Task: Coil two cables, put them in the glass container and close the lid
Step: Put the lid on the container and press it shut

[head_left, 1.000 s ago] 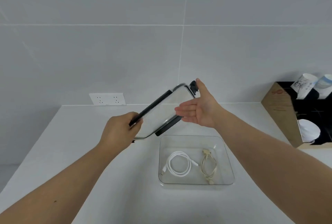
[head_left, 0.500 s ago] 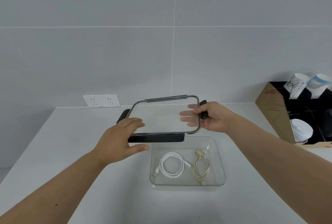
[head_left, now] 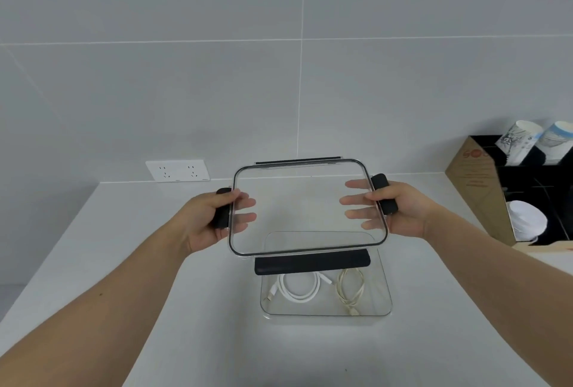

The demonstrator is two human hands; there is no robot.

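A clear lid (head_left: 307,200) with black clip flaps is held nearly flat in the air above the far part of the glass container (head_left: 387,303). My left hand (head_left: 210,222) grips its left edge and my right hand (head_left: 400,213) grips its right edge, fingers showing through the lid from below. Inside the container lie a coiled white cable (head_left: 296,289) on the left and a coiled beige cable (head_left: 350,290) on the right. The lid's near black flap hides the container's middle.
The container sits on a white counter (head_left: 155,293) against a grey tiled wall. A white socket plate (head_left: 177,170) is on the wall at left. A cardboard box (head_left: 474,194) with paper cups stands at the right.
The lid went from steeply tilted to nearly flat and moved over the container. My left hand shifted from the near edge to the lid's left side; my right hand now grips its right side.
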